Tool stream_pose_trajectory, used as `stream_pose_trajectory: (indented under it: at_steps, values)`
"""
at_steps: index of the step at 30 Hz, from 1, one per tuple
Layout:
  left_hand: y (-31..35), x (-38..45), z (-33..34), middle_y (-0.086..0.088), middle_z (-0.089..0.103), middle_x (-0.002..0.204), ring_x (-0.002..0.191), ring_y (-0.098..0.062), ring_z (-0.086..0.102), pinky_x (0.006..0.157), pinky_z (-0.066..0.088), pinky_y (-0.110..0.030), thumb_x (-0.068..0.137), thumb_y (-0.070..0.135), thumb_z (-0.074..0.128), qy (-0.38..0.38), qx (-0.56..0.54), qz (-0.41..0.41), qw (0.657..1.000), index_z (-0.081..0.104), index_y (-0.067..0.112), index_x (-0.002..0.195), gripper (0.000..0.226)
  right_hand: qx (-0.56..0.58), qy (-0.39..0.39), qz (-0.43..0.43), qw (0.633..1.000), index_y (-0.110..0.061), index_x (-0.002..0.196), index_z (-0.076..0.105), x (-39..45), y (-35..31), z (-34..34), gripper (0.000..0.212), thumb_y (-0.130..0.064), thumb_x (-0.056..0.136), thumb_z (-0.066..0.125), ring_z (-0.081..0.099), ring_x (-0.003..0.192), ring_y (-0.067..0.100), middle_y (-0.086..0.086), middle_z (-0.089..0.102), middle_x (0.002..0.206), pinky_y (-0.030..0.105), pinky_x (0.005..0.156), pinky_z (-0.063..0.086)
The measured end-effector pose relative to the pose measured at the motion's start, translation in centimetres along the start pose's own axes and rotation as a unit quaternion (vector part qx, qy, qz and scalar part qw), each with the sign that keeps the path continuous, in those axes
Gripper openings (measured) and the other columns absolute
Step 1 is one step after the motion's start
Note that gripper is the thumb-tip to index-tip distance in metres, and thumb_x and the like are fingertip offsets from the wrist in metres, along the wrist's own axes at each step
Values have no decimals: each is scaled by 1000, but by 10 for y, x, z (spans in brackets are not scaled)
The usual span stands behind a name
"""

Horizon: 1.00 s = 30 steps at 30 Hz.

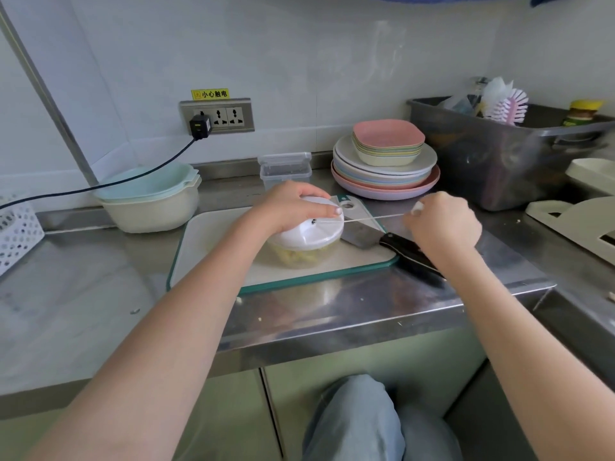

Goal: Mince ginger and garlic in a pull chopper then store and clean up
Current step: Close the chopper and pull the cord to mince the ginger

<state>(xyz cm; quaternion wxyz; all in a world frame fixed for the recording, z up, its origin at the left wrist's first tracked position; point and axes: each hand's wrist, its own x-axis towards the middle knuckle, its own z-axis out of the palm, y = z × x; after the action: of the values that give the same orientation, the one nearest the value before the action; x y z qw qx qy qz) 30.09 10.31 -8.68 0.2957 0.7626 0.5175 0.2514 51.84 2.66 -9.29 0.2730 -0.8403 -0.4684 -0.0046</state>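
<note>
While the left hand (293, 207) presses down on the white lid of the chopper (304, 236), fingers spread and lightly curved over its dome, the right hand (444, 224) is clenched round the small pull handle, and the cord (372, 217) runs taut between them. This looks like the mincing step, mid-pull. The chopper stands on the cutting board (213, 247), towards its far right part, and pale yellow bits show through the clear bowl under the lid; how fine they are I cannot tell.

The next move, I would judge, calls for letting the cord wind back in under control, then pulling again to the right, the lid held firm so the bowl does not skid on the smooth board.

The board is white with a green rim. A knife (382, 242) with a broad steel blade and dark handle lies just right of the chopper, partly under the cord. A small clear plastic box (285, 171) with a lid waits on the far side, likely for storing. The counter (83, 287) is brushed steel, scattered with crumbs near its front edge. Stacked pastel plates (382, 181) sit far right of the board.
</note>
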Motion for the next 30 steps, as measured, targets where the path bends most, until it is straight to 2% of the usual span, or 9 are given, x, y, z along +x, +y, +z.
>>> stream_pose_trajectory:
  at_steps: [2, 7, 13, 16, 18, 24, 26, 28, 30]
  values:
    - [0, 0, 0, 21, 64, 103, 98, -8, 60, 98, 47, -35, 52, 69, 73, -2, 3, 1, 1000, 69, 44, 99, 53, 25, 9, 0, 1000, -10, 97, 63, -4, -11, 1, 20, -23, 87, 53, 60, 95, 35, 14, 63, 103, 33, 75, 41]
    - [-1, 0, -1, 19, 66, 102, 96, -3, 61, 98, 46, -31, 63, 59, 77, -5, -4, 8, 1000, 69, 42, 99, 41, 21, -74, -170, 982, -29, 80, 55, -44, -36, 9, 10, -36, 85, 58, 51, 74, 27, 0, 51, 76, 29, 67, 38]
    - [0, 0, -1, 21, 65, 103, 100, -6, 60, 99, 46, -34, 54, 66, 75, 1, -6, 6, 1000, 70, 42, 100, 51, 3, 28, -29, 999, -11, 90, 65, -5, 5, -3, 21, -29, 87, 54, 59, 85, 34, 13, 65, 95, 31, 69, 39]
    - [-1, 1, -1, 23, 65, 103, 99, -5, 60, 100, 46, -34, 57, 65, 76, -2, -7, 7, 1000, 70, 43, 98, 48, 19, -48, -121, 991, -18, 73, 57, -33, -20, 7, 17, -31, 84, 56, 52, 73, 29, 1, 55, 72, 28, 67, 38]
    - [-1, 0, -1, 22, 65, 104, 100, -5, 60, 100, 46, -34, 61, 62, 77, 0, -9, 10, 1000, 69, 44, 97, 41, 10, -61, -177, 982, -20, 76, 59, -46, -28, 10, 16, -34, 84, 56, 51, 72, 28, 0, 50, 69, 28, 66, 39]
    - [-1, 1, -1, 22, 63, 104, 102, -7, 59, 100, 45, -33, 64, 59, 78, 1, -10, 8, 1000, 69, 41, 102, 43, -16, 15, -11, 1000, -14, 89, 66, -2, 14, -10, 21, -32, 87, 54, 51, 76, 30, 12, 65, 95, 31, 70, 36]
    - [-2, 2, -1, 22, 63, 103, 101, -6, 59, 99, 45, -32, 63, 59, 78, -2, -12, 7, 1000, 69, 41, 102, 44, 1, -9, -46, 999, -15, 84, 65, -14, -3, -5, 19, -32, 86, 55, 53, 77, 30, 9, 62, 87, 29, 69, 37]
    - [-1, 2, -1, 22, 64, 104, 101, -5, 59, 99, 45, -32, 64, 58, 78, -3, -13, 13, 1000, 70, 40, 102, 43, 10, -73, -132, 989, -19, 69, 55, -35, -25, 2, 20, -33, 84, 56, 51, 72, 27, -1, 52, 71, 27, 67, 36]
    - [-2, 1, -1, 21, 64, 104, 100, -4, 60, 99, 45, -31, 65, 56, 78, -2, -15, 18, 1000, 69, 41, 100, 39, -3, -88, -169, 982, -19, 63, 50, -43, -30, 5, 25, -34, 82, 56, 50, 70, 26, -2, 50, 68, 27, 67, 36]
